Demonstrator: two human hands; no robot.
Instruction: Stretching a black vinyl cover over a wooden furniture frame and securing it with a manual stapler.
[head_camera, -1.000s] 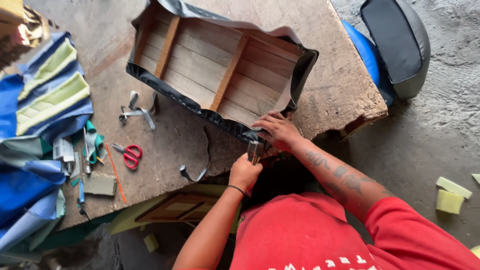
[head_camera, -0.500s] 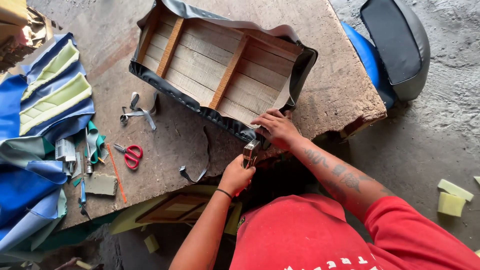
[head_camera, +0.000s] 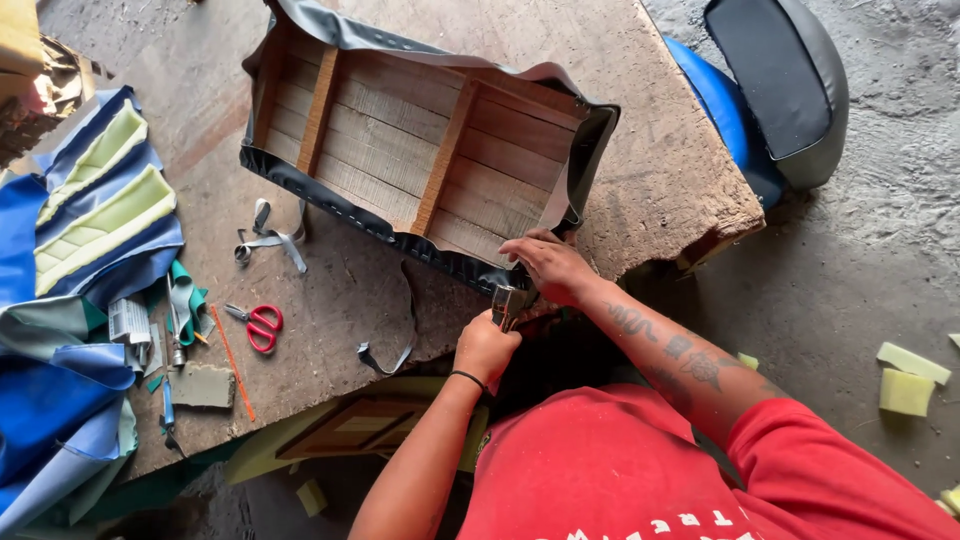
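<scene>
Fingers of the left hand (head_camera: 487, 347) clamp a stapler (head_camera: 506, 303) at the wooden seat frame's (head_camera: 420, 150) near corner; right hand (head_camera: 548, 266), fingers together, presses the black vinyl (head_camera: 440, 258) beside the worktop (head_camera: 660, 180) edge, stapler mostly hidden.

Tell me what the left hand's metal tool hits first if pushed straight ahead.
Most likely the black cover edge of the wooden frame, just ahead of the left hand and its metal tool, beside the right hand.

Wooden slatted seat frame (head_camera: 420, 150) lies underside up on the worktable, dark vinyl cover (head_camera: 400, 235) wrapped over its edges, loose and rumpled at the right corner. Metal stapler (head_camera: 505, 303) stands upright against the frame's near edge, at that corner.
</scene>
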